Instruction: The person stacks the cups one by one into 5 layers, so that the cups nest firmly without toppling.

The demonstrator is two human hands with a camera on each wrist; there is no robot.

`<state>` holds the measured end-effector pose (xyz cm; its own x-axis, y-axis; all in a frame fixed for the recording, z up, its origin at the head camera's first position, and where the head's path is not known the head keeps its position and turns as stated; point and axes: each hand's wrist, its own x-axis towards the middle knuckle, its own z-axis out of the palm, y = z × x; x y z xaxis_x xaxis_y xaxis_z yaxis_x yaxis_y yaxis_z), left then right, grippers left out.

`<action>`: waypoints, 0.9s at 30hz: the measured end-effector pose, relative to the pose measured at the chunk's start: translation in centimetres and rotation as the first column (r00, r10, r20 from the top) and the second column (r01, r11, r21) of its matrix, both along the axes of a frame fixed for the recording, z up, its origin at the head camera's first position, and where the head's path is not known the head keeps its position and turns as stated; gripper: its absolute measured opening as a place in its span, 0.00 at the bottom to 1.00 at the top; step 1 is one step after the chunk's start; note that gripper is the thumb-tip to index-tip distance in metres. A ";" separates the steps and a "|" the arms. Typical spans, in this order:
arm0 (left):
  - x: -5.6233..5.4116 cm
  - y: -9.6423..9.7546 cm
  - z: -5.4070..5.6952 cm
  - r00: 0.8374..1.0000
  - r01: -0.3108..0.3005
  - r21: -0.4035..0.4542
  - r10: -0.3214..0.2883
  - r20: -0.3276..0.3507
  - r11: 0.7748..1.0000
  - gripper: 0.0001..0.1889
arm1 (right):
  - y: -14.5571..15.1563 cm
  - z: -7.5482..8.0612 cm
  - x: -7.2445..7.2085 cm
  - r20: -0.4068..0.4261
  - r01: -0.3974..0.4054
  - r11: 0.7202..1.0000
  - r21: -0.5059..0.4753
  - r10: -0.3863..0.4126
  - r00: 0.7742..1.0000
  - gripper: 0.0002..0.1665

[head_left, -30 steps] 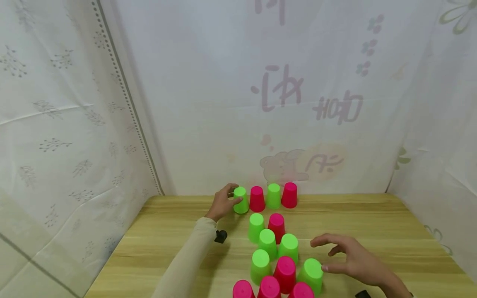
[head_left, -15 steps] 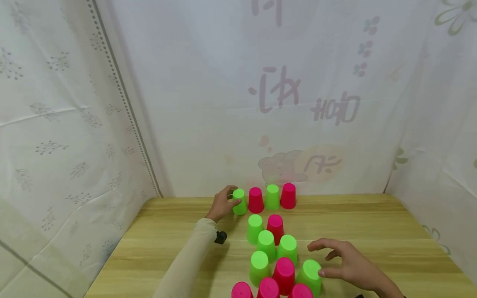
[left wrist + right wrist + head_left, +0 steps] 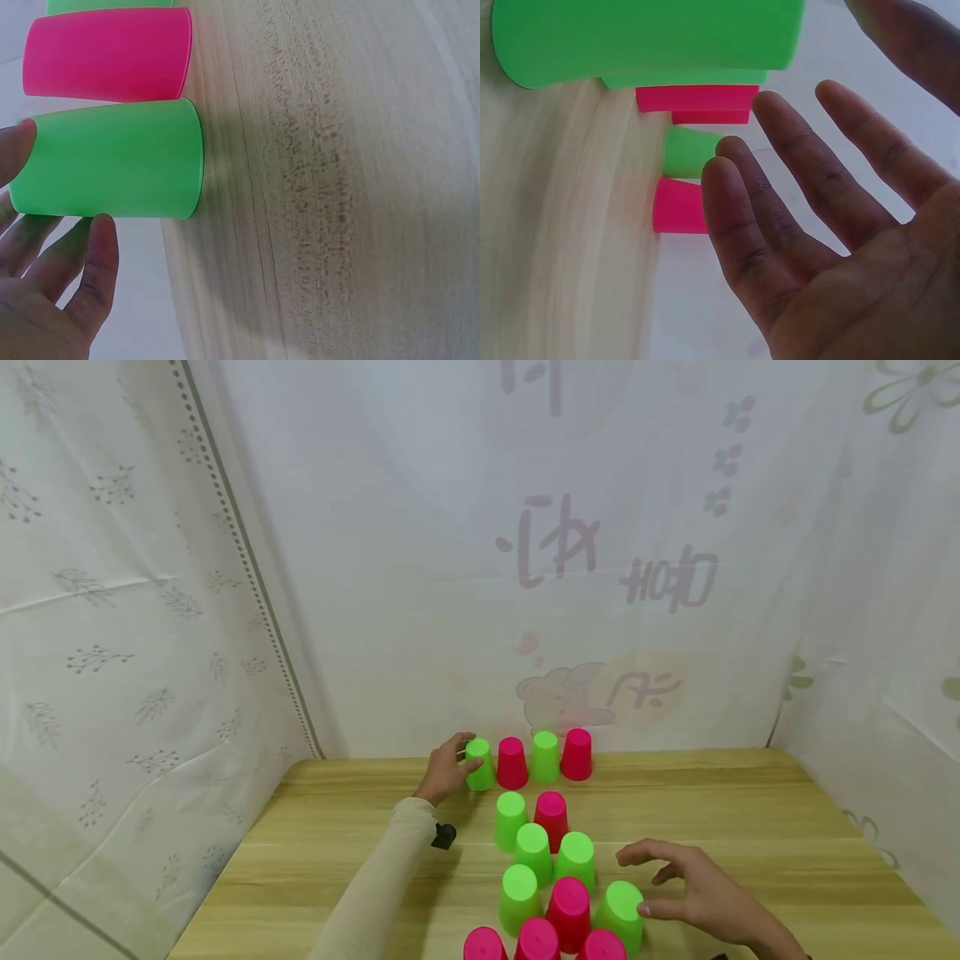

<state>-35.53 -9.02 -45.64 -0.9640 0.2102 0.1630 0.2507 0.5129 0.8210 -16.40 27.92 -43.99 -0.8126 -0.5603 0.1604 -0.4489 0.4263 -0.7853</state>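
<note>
At the back left of the table, my left hand [image 3: 448, 770] holds an upside-down green plastic cup [image 3: 480, 765], the leftmost of the back row. In the left wrist view, thumb and fingers lie on two sides of that cup [image 3: 112, 161], near its narrow end; its rim is on the wood. A red cup [image 3: 109, 54] stands close beside it. My right hand [image 3: 701, 893] hovers at the right of the group with spread, slightly bent fingers and nothing in it. Nearest to its thumb is another green cup [image 3: 622, 917], seen large in the right wrist view.
The back row continues with a red cup [image 3: 513, 763], a green cup [image 3: 546, 757] and a red cup [image 3: 577, 755]. Several more upturned green and red cups stand in staggered rows toward the front. A white printed cloth [image 3: 420, 568] hangs behind the wooden table [image 3: 300, 852].
The whole head view has shifted slightly left. Both hands keep nearly the same place and pose, and the cups stand as before.
</note>
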 end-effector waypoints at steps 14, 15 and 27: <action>0.8 -1.5 -0.5 1.000 0.009 0.023 -0.009 -0.016 1.000 0.30 | -0.4 -1.0 -0.1 0.083 -0.005 0.998 -0.059 0.010 0.996 0.24; 1.0 -1.7 -0.5 1.000 0.007 0.025 -0.007 -0.011 1.000 0.30 | -0.4 -1.0 -0.1 0.099 -0.007 0.998 -0.060 0.013 0.995 0.24; 3.8 -3.3 -0.4 0.999 -0.011 0.059 0.014 -0.042 0.998 0.29 | -0.5 -1.6 0.1 0.094 -0.071 0.995 -0.068 0.077 0.993 0.22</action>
